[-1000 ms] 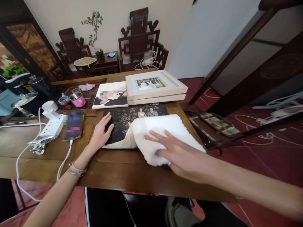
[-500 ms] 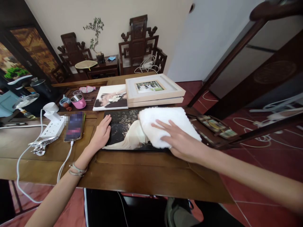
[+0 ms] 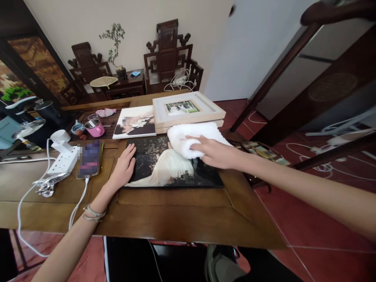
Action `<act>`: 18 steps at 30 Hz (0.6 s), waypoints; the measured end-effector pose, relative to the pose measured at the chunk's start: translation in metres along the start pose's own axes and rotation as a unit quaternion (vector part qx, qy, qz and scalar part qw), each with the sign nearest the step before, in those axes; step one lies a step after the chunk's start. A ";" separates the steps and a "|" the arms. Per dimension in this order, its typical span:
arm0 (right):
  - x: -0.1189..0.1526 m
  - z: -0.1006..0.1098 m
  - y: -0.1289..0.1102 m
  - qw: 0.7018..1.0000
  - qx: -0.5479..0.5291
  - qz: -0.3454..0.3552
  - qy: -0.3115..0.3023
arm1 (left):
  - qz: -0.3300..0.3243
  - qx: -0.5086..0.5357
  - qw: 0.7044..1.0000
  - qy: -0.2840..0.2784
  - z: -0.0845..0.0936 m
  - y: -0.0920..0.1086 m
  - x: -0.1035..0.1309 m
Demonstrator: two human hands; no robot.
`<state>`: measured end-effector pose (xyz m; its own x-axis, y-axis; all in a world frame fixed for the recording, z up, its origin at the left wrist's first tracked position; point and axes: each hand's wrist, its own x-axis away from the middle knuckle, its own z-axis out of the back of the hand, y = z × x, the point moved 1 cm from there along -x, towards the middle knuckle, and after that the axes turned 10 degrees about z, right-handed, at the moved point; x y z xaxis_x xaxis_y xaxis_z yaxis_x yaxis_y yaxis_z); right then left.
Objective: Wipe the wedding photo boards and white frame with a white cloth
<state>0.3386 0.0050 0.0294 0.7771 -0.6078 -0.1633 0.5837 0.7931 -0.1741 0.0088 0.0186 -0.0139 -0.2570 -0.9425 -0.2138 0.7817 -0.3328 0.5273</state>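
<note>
A dark photo panel showing a pale flowing dress lies flat on the wooden table. My left hand rests on its left edge, fingers stretched out and holding nothing. Over the panel's far right part, my right hand holds a fluffy white cloth, with a fold of it bunched at the fingers. The cloth covers the panel's upper right corner and overlaps the near edge of the framed pictures behind.
Behind the panel are a white-edged photo print and stacked pale frames. To the left lie a phone on a charging cable, a power strip and a pink cup. The table ends at the right above red floor tiles.
My right hand has moved the cloth away from me and slightly left, uncovering the panel's lower right part. My left hand keeps its place on the panel. The view has shifted slightly.
</note>
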 end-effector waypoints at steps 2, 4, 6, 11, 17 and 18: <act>-0.003 0.001 0.005 1.000 0.003 -0.017 -0.002 | 0.003 0.006 1.000 0.002 0.000 0.000 0.000; 0.002 -0.001 -0.003 1.000 0.005 -0.022 -0.001 | 0.005 0.013 1.000 0.005 0.000 0.001 0.001; 0.015 -0.008 -0.023 1.000 0.000 -0.023 0.010 | 0.010 0.016 1.000 0.008 0.000 0.001 0.001; 0.058 -0.031 -0.100 0.998 -0.016 0.007 0.060 | 0.012 0.015 1.000 0.013 0.000 0.002 0.000; 0.064 -0.032 -0.107 0.996 -0.054 0.034 0.058 | 0.003 0.008 1.000 0.007 0.000 0.002 -0.001; 0.058 -0.028 -0.094 0.996 -0.060 0.022 0.054 | 0.002 0.007 1.000 0.004 0.001 0.002 -0.001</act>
<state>0.3225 -0.1059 0.0088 0.7669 -0.5793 -0.2762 0.5127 0.8119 -0.2791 0.0104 0.0183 -0.0121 -0.2495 -0.9436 -0.2177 0.7749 -0.3294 0.5394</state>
